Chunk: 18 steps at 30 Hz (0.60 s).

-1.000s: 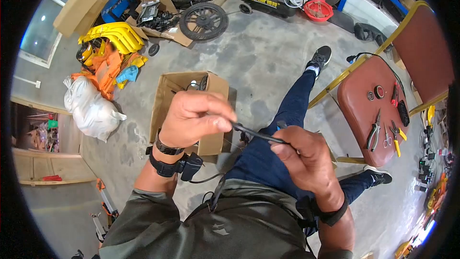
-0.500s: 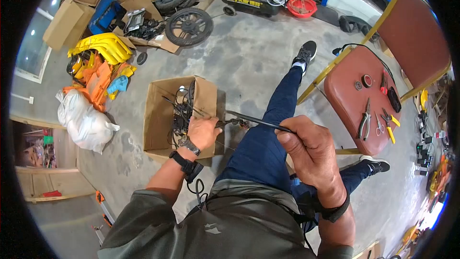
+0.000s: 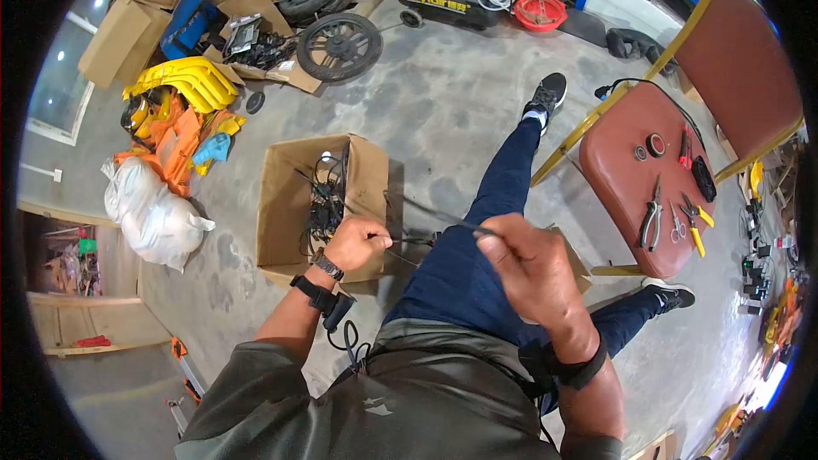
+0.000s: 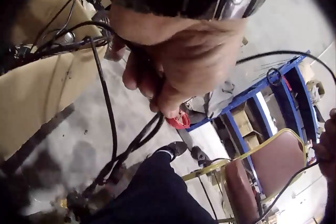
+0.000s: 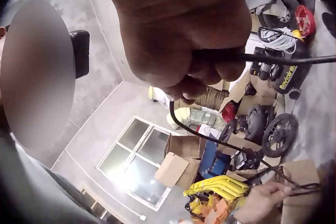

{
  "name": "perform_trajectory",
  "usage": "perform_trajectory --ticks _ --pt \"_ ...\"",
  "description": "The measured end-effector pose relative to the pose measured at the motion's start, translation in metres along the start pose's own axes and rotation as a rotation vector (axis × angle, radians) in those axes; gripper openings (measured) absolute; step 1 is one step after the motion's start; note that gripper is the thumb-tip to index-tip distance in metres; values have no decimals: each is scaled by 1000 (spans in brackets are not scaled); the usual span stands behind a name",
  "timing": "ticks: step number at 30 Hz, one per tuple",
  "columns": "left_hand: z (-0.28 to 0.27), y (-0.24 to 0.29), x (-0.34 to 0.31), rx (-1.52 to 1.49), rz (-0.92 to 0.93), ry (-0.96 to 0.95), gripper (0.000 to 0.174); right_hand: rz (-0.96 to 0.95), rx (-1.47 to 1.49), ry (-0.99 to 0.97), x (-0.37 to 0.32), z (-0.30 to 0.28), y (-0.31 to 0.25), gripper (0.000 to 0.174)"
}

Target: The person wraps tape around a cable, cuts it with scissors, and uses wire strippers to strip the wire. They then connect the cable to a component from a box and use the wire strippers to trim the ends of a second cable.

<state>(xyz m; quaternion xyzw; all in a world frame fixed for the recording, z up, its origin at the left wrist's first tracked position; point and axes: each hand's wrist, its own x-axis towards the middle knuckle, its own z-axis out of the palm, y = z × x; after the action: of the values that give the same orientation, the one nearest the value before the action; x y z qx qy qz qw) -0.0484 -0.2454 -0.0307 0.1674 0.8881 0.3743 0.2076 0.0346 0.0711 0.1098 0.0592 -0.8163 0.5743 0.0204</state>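
Note:
My left hand [image 3: 356, 243] is beside the right side of an open cardboard box [image 3: 368, 172]. In the left wrist view its fingers curl round dark cables [image 4: 107, 103] that hang below the hand [image 4: 181, 58]. My right hand [image 3: 537, 273] is raised over the legs and grips a black cable [image 3: 430, 209], blurred in the head view. In the right wrist view this cable [image 5: 294, 60] runs out from the curled fingers of the hand [image 5: 178, 29], and a strand loops below towards the left hand [image 5: 262, 203]. Tangled black wiring [image 3: 325, 204] lies inside the box.
A chair seat [image 3: 626, 183] at the right holds pliers [image 3: 652, 217], scissors [image 3: 677, 223], cutters with yellow handles [image 3: 697, 226] and tape rolls. A white bag [image 3: 153, 217], yellow parts [image 3: 183, 83], a wheel [image 3: 339, 47] and a compressor [image 3: 447, 0] stand around the floor.
My left hand has moved away from the right hand, down to the box, and now holds cables there. My right hand still grips the black cable, whose far end has swung.

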Motion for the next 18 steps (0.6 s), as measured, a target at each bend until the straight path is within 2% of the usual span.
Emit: perform_trajectory --ticks 1,4,7,8,10,13,14,16,17,18 --pt "-2 -4 -4 -54 4 -43 10 66 4 20 0 -3 4 14" --pt "-4 -15 -16 -174 -138 -164 13 62 93 261 2 -14 32 15" --pt "-10 -30 -24 56 -166 -379 18 222 -24 390 3 -47 41 14" --pt "-12 -36 -25 126 -183 -452 19 225 61 432 2 -55 49 15" --pt "-12 -51 -34 240 -165 -442 23 234 228 519 -3 -70 63 15" --pt "-14 -73 -47 392 -98 -406 25 257 277 610 -12 -86 73 18" --pt "-17 -81 -52 444 -128 -377 25 247 317 660 -16 -93 80 19" --pt "-26 -100 -63 550 -190 -316 25 254 306 670 -21 -104 84 19" --pt "-33 -112 -68 621 -121 -263 23 259 236 633 -23 -104 81 19" --pt "-39 -114 -68 636 -153 -275 22 267 166 597 -28 -102 78 19"
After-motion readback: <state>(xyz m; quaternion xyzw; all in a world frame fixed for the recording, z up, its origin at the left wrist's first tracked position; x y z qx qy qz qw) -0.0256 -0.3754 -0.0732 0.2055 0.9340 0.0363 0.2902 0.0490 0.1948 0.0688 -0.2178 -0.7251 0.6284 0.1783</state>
